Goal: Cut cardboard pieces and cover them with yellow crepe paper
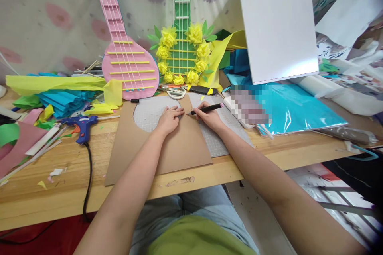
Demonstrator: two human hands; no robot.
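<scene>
With the clock face centred on the cardboard (182,143), 12 o'clock lying away from the body, the left forearm is brought in from 7 o'clock and the right forearm from between 4 and 5.

The left hand (170,120) is laid palm down beside the right rim of the round opening, its fingers extended and slightly parted, pointed toward 1 o'clock; nothing is grasped, and the sheet is touched from above.

At 2 o'clock, the right hand (208,114) is turned inward, its fingers closed in a writing grip around the black marker (211,108). The marker is tilted, its tip directed at the cardboard's upper right part; whether contact is made cannot be told.

The cardboard is spread over the grey cutting mat (214,143). The blue glue gun (85,124) is placed between 9 and 10 o'clock.
</scene>
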